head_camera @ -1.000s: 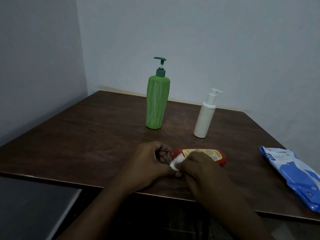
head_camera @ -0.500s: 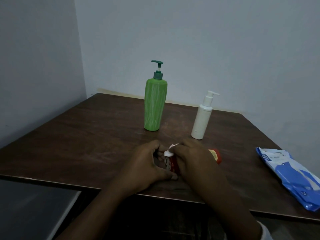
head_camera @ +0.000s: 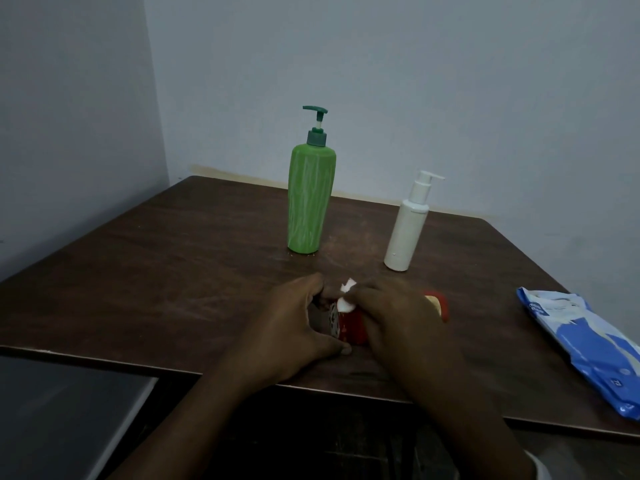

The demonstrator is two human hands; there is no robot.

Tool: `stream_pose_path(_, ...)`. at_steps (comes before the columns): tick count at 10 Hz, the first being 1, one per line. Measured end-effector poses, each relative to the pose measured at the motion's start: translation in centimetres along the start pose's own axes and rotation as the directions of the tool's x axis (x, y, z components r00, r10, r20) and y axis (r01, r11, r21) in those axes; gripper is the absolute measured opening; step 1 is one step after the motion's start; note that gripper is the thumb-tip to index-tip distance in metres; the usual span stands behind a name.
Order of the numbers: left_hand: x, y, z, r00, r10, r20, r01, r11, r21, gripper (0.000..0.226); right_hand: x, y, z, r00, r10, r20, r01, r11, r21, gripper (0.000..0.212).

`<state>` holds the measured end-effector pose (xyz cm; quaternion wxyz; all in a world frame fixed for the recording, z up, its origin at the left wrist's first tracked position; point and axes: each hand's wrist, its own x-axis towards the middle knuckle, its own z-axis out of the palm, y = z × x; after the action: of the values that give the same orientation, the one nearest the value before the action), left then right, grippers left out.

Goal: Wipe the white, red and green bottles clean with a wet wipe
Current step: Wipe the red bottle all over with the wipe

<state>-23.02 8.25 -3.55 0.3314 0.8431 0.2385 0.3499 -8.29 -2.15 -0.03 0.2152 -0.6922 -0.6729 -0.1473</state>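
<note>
Green bottle (head_camera: 311, 206) with dark green pump, upright on brown table (head_camera: 173, 271), toward far side and a little left of middle; nearer to camera, left hand (head_camera: 294, 327) curled round left end of red bottle (head_camera: 353, 327) and holding it, with fingers over top and thumb low near table surface; red bottle itself lying on its side close to front edge of table, between both hands, patterned end to left, rounded red end showing past right hand; wet wipe (head_camera: 347, 296), small, white and bunched, on top of red bottle near its left end, pinched there by fingertips of right hand (head_camera: 398, 313); right hand spread over middle of bottle, hiding most of label; white bottle (head_camera: 405, 233) with white pump, upright further right, near green bottle but not touching, behind right hand; blue and white wipe pack (head_camera: 581, 341) lying flat at right side of table, well apart from all three bottles.
</note>
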Motion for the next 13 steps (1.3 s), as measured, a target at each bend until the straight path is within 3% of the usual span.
stream_pose_path(1,0.0,-0.4,0.3,0.999,-0.032,0.004,0.032,0.999,-0.009,0.056,-1.0,1.6,-0.2,0.99,0.137,-0.034,-0.137,0.991,-0.007,0.03)
stream_pose_path(2,0.0,-0.6,0.4,0.997,-0.069,0.018,0.07,0.997,-0.034,0.058,-2.7,0.6,0.2,0.993,0.111,-0.036,-0.113,0.992,-0.062,0.031)
stream_pose_path(3,0.1,-0.5,0.3,0.998,-0.054,0.026,0.055,0.997,-0.045,0.056,-2.5,-1.0,0.8,0.996,-0.064,-0.059,0.062,0.998,-0.033,0.028)
stream_pose_path(5,0.1,-0.3,0.2,0.996,-0.084,0.041,0.085,0.996,-0.026,0.056,-2.9,0.3,0.5,0.984,0.167,-0.065,-0.17,0.985,-0.041,0.029)
stream_pose_path(6,0.2,-0.2,0.2,0.997,-0.064,0.042,0.065,0.998,-0.026,0.056,-2.9,-1.1,0.6,0.999,-0.012,-0.04,0.01,0.999,-0.053,0.032)
stream_pose_path(8,0.0,0.1,0.3,0.993,-0.095,0.072,0.097,0.995,-0.023,0.053,-2.7,0.6,-0.6,0.971,0.24,0.006,-0.239,0.969,-0.062,0.037)
stream_pose_path(9,0.1,0.0,0.3,0.995,-0.086,0.055,0.088,0.996,-0.03,0.058,-2.3,-0.8,-0.9,0.996,0.06,0.061,-0.055,0.996,-0.075,0.04)
stream_pose_path(10,0.1,-0.1,0.4,0.996,-0.083,0.045,0.083,0.997,0.0,0.059,-1.5,1.7,-1.5,0.97,0.239,0.037,-0.239,0.971,-0.013,0.037)
stream_pose_path(11,0.0,-0.1,0.5,0.996,-0.083,0.044,0.083,0.997,-0.002,0.059,-2.3,2.8,-1.7,0.939,0.329,0.103,-0.316,0.941,-0.123,0.035)
stream_pose_path(12,0.1,-0.2,0.2,0.995,-0.094,0.037,0.094,0.996,0.004,0.061,-2.1,1.4,-2.2,0.969,0.234,0.077,-0.229,0.971,-0.072,0.023)
stream_pose_path(13,0.1,-0.2,0.3,0.995,-0.086,0.048,0.085,0.996,0.004,0.061,-2.1,3.7,-2.5,0.938,0.347,0.018,-0.338,0.923,-0.183,0.016)
